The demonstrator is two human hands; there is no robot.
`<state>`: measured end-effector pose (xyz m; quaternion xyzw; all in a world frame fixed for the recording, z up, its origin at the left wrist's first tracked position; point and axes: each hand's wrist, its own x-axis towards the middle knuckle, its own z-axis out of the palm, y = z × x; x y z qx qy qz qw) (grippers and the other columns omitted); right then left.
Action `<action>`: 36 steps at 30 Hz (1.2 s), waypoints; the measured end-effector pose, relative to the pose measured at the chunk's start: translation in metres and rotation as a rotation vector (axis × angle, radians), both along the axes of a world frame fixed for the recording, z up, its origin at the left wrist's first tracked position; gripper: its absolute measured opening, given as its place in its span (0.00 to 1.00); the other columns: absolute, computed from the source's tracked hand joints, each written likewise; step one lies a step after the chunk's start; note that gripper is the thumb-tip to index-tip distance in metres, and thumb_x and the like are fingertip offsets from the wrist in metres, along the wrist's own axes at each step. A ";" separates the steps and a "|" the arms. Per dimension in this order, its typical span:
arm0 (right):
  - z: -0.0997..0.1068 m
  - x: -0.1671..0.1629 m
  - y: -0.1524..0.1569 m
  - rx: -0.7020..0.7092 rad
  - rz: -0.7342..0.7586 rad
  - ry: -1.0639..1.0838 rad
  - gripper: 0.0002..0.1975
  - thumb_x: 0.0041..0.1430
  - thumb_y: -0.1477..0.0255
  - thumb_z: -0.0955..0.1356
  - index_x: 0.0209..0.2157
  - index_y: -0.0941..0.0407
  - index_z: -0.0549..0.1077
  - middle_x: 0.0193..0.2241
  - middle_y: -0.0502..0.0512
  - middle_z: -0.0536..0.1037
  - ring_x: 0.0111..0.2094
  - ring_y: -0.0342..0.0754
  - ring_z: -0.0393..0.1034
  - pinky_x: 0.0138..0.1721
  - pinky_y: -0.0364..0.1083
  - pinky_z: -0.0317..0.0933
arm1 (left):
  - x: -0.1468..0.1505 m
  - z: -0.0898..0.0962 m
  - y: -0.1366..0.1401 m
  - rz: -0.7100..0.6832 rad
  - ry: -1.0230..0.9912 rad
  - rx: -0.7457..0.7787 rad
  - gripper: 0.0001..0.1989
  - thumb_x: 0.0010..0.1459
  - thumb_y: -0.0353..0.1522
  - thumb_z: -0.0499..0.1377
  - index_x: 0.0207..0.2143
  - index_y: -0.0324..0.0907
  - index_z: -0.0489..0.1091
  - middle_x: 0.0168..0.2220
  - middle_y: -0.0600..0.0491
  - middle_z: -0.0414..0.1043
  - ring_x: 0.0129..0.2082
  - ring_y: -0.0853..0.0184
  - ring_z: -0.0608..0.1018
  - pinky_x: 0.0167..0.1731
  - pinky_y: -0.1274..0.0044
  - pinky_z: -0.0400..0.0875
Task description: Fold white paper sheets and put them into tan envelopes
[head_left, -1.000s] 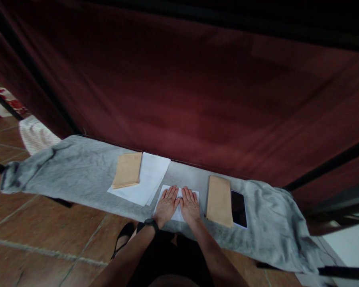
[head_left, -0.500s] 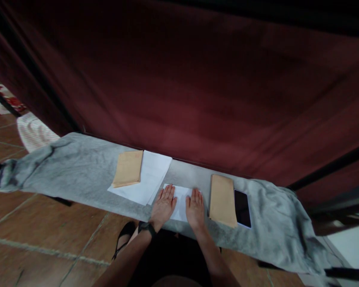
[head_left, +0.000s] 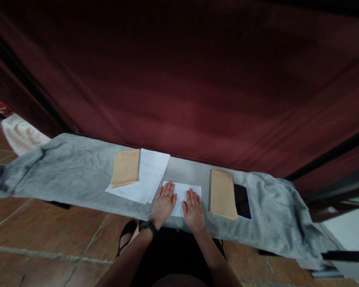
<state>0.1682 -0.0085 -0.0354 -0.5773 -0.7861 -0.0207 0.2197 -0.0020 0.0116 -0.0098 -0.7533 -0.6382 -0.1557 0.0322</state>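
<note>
Left hand and right hand, open, palms down, lie flat on a white sheet; brown paper stacks occupy its three o'clock and ten o'clock.

A dark-red backdrop, perhaps cloth, is lining the far edge of the surface; brown tiles are lying below.

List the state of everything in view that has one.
Left hand: open, palm down on the small white sheet
Right hand: open, palm down on the same sheet
Small white sheet: flat; whether folded, can't tell
Large white sheets: flat, overlapping
Left brown stack: edges uneven, partly covering the large sheets
Right brown stack: lying flat
Phone: screen up, dark
Grey cloth: spread, rumpled at right
</note>
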 end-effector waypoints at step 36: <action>-0.006 0.016 0.020 -0.029 -0.100 -0.010 0.28 0.71 0.64 0.56 0.66 0.64 0.58 0.66 0.67 0.59 0.67 0.56 0.53 0.66 0.57 0.46 | -0.005 0.001 0.001 -0.022 -0.063 -0.005 0.25 0.69 0.35 0.44 0.62 0.33 0.64 0.65 0.42 0.61 0.66 0.59 0.63 0.66 0.62 0.55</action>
